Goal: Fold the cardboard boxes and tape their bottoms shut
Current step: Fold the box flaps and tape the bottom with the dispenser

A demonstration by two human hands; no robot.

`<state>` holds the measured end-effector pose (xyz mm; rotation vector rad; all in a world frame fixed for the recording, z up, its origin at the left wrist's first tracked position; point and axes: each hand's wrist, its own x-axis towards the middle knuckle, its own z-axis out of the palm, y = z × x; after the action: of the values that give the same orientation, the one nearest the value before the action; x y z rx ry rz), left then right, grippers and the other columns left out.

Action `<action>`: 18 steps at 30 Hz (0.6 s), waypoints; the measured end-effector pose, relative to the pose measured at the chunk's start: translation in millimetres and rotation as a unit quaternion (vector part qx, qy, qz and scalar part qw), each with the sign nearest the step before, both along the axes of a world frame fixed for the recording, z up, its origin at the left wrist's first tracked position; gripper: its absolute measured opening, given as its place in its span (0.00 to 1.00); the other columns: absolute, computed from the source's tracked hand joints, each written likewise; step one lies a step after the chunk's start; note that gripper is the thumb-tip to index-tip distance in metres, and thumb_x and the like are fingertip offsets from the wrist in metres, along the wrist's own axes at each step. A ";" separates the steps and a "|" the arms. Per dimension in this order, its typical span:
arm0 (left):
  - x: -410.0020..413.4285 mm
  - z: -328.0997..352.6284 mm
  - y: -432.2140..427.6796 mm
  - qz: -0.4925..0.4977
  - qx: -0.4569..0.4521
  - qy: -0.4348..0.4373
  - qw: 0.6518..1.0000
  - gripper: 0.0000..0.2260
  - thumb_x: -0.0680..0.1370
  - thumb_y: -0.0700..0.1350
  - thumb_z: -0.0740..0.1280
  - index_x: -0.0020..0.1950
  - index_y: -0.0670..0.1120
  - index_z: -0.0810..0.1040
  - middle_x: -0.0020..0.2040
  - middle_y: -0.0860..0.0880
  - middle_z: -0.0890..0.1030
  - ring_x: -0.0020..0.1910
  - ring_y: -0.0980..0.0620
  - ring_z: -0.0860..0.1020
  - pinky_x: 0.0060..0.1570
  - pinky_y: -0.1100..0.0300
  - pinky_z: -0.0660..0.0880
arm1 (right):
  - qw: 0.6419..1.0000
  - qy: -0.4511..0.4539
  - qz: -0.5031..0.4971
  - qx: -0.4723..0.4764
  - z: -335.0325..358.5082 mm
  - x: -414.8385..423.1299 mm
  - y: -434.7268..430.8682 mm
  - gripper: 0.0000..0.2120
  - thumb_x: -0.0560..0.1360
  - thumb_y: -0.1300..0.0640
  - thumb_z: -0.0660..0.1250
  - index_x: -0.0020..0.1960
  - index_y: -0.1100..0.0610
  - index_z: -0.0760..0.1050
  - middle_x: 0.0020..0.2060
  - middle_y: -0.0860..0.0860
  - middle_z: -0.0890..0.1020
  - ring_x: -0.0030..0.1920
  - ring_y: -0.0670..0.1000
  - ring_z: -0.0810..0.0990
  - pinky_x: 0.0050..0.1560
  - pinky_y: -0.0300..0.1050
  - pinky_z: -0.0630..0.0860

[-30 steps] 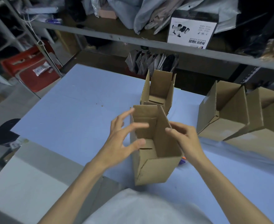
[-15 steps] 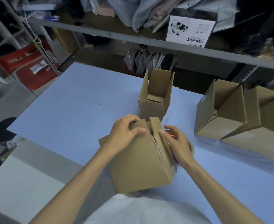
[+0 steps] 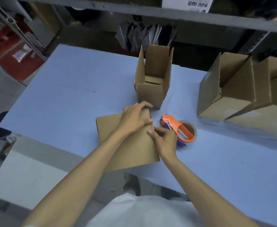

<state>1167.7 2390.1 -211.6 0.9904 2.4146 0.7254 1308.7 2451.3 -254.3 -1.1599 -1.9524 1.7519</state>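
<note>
Head view: a box [image 3: 128,141] is lying on its side at the near edge of the blue table [image 3: 61,99], its flap end facing right. The left hand [image 3: 135,117] is reaching in palm down, fingers curled over the box's far right corner and pressing the flaps. The right hand [image 3: 164,140] is coming in from the right, thumb and fingertips pinching the flap edge just below the left hand. A tape gun [image 3: 177,129] is lying just beside the right hand. An upright box [image 3: 152,82] is standing open behind, and bigger boxes [image 3: 242,90] are sitting well apart at right.
</note>
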 end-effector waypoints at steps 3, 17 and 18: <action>-6.7 -9.8 3.7 -0.111 -0.075 0.015 0.991 0.14 0.74 0.53 0.71 0.59 0.60 0.78 0.50 0.52 0.68 0.56 0.50 0.71 0.57 0.56 0.59 | 0.998 -0.015 -0.058 -0.014 -8.2 -7.3 0.3 0.04 0.68 0.56 0.76 0.40 0.57 0.85 0.33 0.47 0.85 0.33 0.42 0.77 0.38 0.45 0.73; 3.9 -19.6 16.8 -0.070 -0.007 0.031 0.997 0.13 0.72 0.43 0.74 0.56 0.51 0.82 0.60 0.48 0.71 0.63 0.46 0.63 0.66 0.61 0.60 | 0.995 -0.088 -0.043 0.033 -6.9 22.3 -23.7 0.07 0.73 0.57 0.71 0.41 0.60 0.84 0.36 0.50 0.85 0.38 0.47 0.82 0.44 0.50 0.78; 15.1 -16.7 13.7 -0.018 0.031 0.036 0.999 0.15 0.71 0.41 0.74 0.57 0.50 0.81 0.62 0.47 0.69 0.65 0.46 0.62 0.65 0.64 0.60 | 0.996 -0.088 -0.019 0.025 -5.0 21.6 -18.8 0.06 0.73 0.59 0.70 0.41 0.62 0.83 0.36 0.51 0.84 0.38 0.50 0.82 0.45 0.52 0.79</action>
<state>1182.8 2403.7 -228.4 1.0984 2.4416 0.7687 1330.3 2432.5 -259.3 -1.3645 -2.0460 1.6211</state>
